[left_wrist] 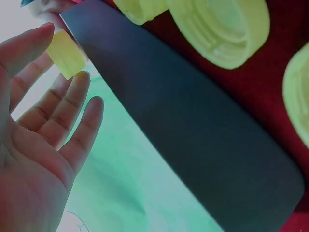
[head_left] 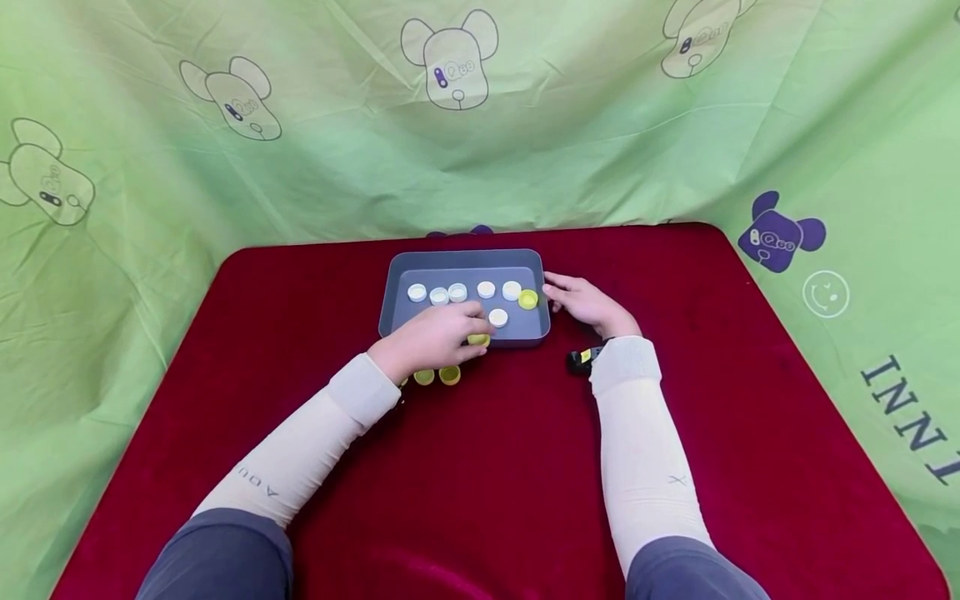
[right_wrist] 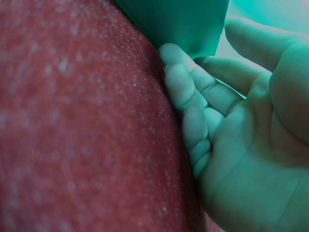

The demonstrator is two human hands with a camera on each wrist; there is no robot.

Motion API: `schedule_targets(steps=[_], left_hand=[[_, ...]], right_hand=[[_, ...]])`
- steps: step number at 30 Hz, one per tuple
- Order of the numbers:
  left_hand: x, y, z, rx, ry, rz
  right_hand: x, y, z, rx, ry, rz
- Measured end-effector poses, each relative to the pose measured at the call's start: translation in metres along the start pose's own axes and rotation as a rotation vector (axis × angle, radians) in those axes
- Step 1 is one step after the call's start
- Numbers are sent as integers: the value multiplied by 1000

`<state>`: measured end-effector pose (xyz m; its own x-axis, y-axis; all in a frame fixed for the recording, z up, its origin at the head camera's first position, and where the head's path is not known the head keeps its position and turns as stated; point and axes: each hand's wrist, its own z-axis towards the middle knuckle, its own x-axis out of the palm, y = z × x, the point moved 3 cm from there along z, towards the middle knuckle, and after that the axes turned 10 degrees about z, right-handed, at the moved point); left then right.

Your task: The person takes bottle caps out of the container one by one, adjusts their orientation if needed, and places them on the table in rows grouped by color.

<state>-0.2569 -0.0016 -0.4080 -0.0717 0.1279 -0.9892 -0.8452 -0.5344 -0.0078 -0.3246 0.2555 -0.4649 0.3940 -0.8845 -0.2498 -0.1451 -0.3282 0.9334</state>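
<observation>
Left hand (head_left: 431, 335) pinches yellow cap (left_wrist: 67, 55) at near rim of gray tray (head_left: 465, 260)

Thumb and fingertips of the left hand pinch the cap, upper left of the left wrist frame; little finger stands apart, free. Right hand (head_left: 588, 302), right of centre in the head frame: fingers loosely bent, tips at the tray's right wall, thumb apart, nothing gripped.

Doing it well, my guess: light pinch, cap held clear of the rim, low let-go so it doesn't roll. Right hand best steady against the wall, since the tray looks light enough to slide.

Held cap sits between left thumb and fingertips, at the tray's near edge, centre of the head frame; can't tell if it touches the rim. Past the fingertips, inside the tray: six white caps (head_left: 486, 289), plus a second yellow cap (head_left: 528, 299) at the right end. Below the left hand, outside the tray: loose yellow caps (head_left: 450, 376). Black item (head_left: 579, 361) by the right sleeve (head_left: 648, 450), partly hidden. Red tablecloth (head_left: 465, 467) underneath, green backdrop (head_left: 337, 150) across the top.
</observation>
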Motion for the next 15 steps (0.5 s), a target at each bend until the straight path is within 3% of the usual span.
schedule_targets(steps=[15], left_hand=[[1,-6,-12,-19,-11,-4]], right_hand=[[1,1,-1,4,-1,2]])
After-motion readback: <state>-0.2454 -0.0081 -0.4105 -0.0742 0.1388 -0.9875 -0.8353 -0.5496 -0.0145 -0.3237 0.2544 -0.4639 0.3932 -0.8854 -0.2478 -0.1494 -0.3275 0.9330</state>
